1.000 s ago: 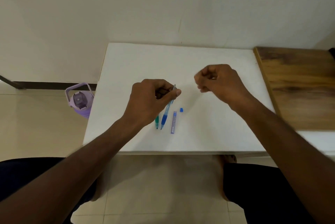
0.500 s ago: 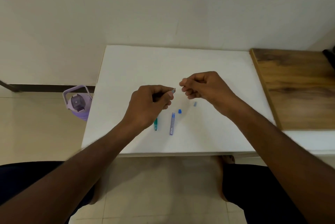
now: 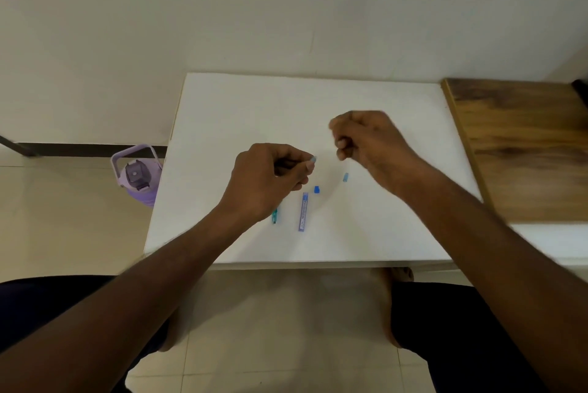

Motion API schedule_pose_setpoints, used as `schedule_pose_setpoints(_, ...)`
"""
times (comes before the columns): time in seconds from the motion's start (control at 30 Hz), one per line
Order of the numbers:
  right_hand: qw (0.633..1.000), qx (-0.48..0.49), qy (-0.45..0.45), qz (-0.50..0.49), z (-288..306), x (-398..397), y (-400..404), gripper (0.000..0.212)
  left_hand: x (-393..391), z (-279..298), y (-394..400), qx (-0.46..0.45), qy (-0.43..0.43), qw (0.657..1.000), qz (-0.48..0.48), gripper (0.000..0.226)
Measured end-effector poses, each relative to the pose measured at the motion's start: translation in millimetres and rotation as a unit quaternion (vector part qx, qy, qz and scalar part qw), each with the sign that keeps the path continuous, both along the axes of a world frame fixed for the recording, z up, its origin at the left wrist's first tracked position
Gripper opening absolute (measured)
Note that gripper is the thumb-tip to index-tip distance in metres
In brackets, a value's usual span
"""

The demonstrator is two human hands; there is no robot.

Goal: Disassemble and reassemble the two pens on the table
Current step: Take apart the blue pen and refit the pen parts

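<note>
My left hand [image 3: 270,176] is closed around the blue pen, and only the pen's light blue end [image 3: 313,159] shows past my thumb. My right hand [image 3: 369,138] hovers up and to the right of it, blurred, with the fingers curled shut; nothing is visible in them. The green pen [image 3: 275,216] lies on the white table [image 3: 222,125], mostly hidden under my left wrist. A small blue cap [image 3: 316,189] and a pale blue piece [image 3: 346,177] lie loose on the table between my hands.
A slim purple-blue refill case [image 3: 304,211] lies beside the green pen. A wooden board [image 3: 525,144] adjoins the table on the right. A purple bottle [image 3: 136,174] stands on the floor to the left. My knees are under the front edge.
The blue pen has been drawn up into my left fist. The pale blue piece now lies on the table. My right hand met the pen's end, then pulled away up and right.
</note>
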State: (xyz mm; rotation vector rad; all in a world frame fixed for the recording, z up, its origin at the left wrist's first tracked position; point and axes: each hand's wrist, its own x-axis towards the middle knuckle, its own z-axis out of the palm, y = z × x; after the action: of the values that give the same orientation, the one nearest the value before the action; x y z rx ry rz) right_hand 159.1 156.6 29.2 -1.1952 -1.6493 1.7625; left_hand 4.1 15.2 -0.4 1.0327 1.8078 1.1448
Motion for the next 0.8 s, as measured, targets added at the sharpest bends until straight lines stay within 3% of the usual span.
schedule_pose_setpoints(0.03, 0.999, 0.018, -0.007, -0.027, 1, 4, 8, 0.018, 2, 0, -2, -0.001, -0.003, 1.0, -0.001, 0.019)
schedule_pose_setpoints(0.1, 0.977, 0.154, -0.145, -0.027, -5, 13, 21, 0.014, 5, -1, -5, -0.008, -0.002, 1.0, 0.0, 0.017)
schedule_pose_setpoints(0.17, 0.912, 0.268, -0.304, 0.055, -16, 19, 22, 0.014, 8, -2, -4, -0.034, 0.004, 0.999, -0.002, 0.019)
schedule_pose_setpoints(0.23, 0.879, 0.274, -0.366, 0.132, -30, 16, 15, 0.015, 10, -2, -2, -0.076, -0.015, 0.997, -0.004, 0.023)
schedule_pose_setpoints(0.33, 0.873, 0.279, -0.37, 0.148, -45, 11, 11, 0.017, 16, -3, -1, -0.104, -0.059, 0.992, -0.023, 0.022)
schedule_pose_setpoints(0.5, 0.885, 0.316, -0.334, 0.079, -37, 7, 13, 0.02, 23, -6, 3, -0.101, -0.05, 0.994, -0.012, 0.024)
schedule_pose_setpoints(0.6, 0.943, 0.158, -0.247, 0.159, -14, 11, 9, 0.014, 19, -8, 8, -0.099, -0.047, 0.994, 0.029, 0.026)
schedule_pose_setpoints(0.67, 0.935, 0.079, -0.232, 0.256, -7, 14, -2, 0.012, 18, -10, 9, -0.096, -0.029, 0.994, 0.041, 0.024)
schedule_pose_setpoints(0.8, 0.918, 0.155, -0.285, 0.229, -10, 16, -15, 0.026, 16, -16, 10, -0.097, -0.012, 0.995, 0.026, 0.03)
